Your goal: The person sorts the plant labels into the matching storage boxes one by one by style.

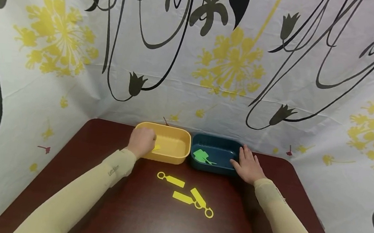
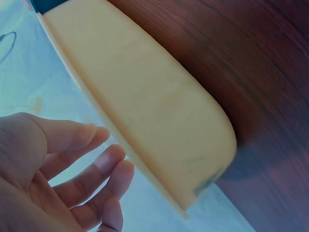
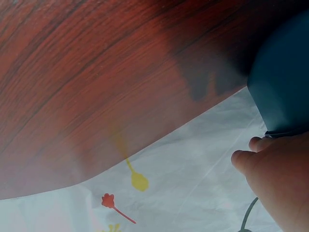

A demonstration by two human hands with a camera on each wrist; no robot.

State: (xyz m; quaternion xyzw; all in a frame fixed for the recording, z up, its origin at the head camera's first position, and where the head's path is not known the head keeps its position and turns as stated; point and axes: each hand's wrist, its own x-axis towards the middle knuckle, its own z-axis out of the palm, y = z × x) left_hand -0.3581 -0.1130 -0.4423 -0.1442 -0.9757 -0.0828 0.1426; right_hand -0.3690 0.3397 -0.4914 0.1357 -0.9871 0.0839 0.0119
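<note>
My left hand (image 1: 141, 142) is over the left end of the yellow bin (image 1: 179, 156), its fingers loosely bent. In the left wrist view, the fingertips (image 2: 116, 154) are beside the bin's rim and nothing shows between them. A yellow piece (image 1: 157, 147) lies in the bin, partly hidden by the hand. My right hand (image 1: 248, 165) rests on the right edge of the dark teal bin (image 1: 225, 171), fingers extended. Inside that bin are green flat pieces (image 1: 200, 156). Only part of this hand shows in the right wrist view.
Several yellow tags with ring ends lie on the dark wooden table (image 1: 160, 229): one tag (image 1: 175, 181) in front of the yellow bin, another tag (image 1: 182, 198) and a third tag (image 1: 198, 197) nearer. A patterned cloth (image 1: 161, 102) hangs behind the bins.
</note>
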